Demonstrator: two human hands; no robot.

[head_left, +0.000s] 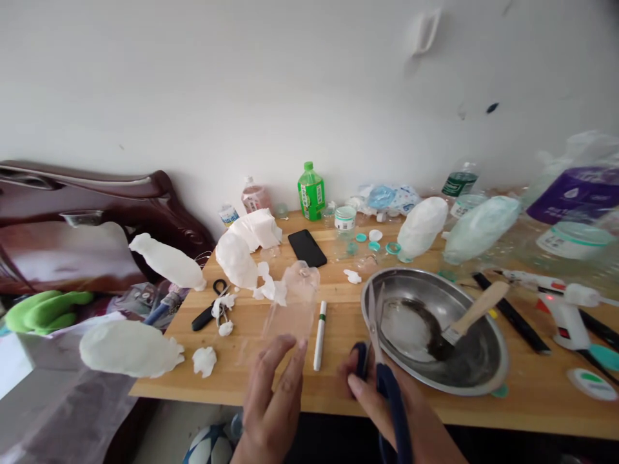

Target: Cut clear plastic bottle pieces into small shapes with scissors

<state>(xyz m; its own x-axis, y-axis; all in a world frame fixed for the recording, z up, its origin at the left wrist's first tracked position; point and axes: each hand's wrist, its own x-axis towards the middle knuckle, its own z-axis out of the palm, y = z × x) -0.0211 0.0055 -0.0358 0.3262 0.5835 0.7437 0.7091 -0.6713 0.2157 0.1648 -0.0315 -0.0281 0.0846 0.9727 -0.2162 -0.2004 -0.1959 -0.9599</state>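
My left hand [275, 393] is at the front edge of the table, fingertips at the lower edge of a clear cut plastic bottle piece [293, 299], which they appear to pinch. My right hand [382, 399] grips dark-blue-handled scissors [374, 328], fingers through the loops; the blades point away and stand slightly apart, overlapping the bowl's left rim in view. Between the hands lies a white marker [320, 336] with a green band. Right of the scissors, a steel bowl [493, 361] holds a wooden-handled brush [478, 312] with dark, wet-looking bristles.
White paper-covered bottle shapes [130, 348] lie at the left, by black-handled scissors [206, 316]. A phone [307, 248] and a green bottle [311, 193] are farther back. Wrapped forms [423, 229], teal lids [374, 246] and a glue gun [563, 316] lie toward the right.
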